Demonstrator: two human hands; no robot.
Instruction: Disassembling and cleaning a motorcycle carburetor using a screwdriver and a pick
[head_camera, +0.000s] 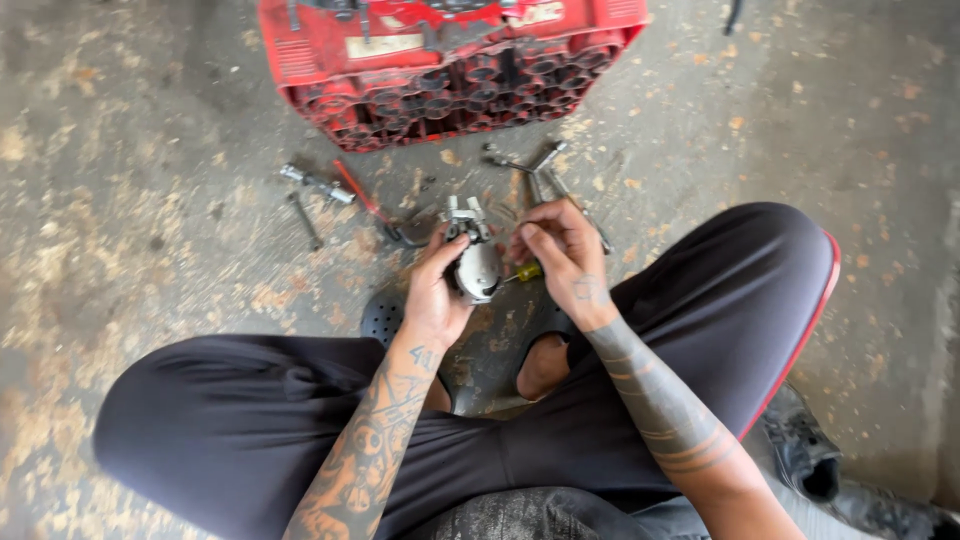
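A red toolbox (450, 60) full of sockets stands open on the stained concrete floor (150, 230), with wrenches (545, 175) and a short extension bar (318, 185) scattered just before it. Above the person's crossed legs, the left hand (432, 295) wraps its grip around a rounded metal part (475, 262), held upright between the knees. The right hand (562, 252) pinches a yellow-handled screwdriver (525, 272) whose tip touches that part.

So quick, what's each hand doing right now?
Left hand: closed around a small silver metal part.
Right hand: closed on a yellow-handled screwdriver, its tip at the part.
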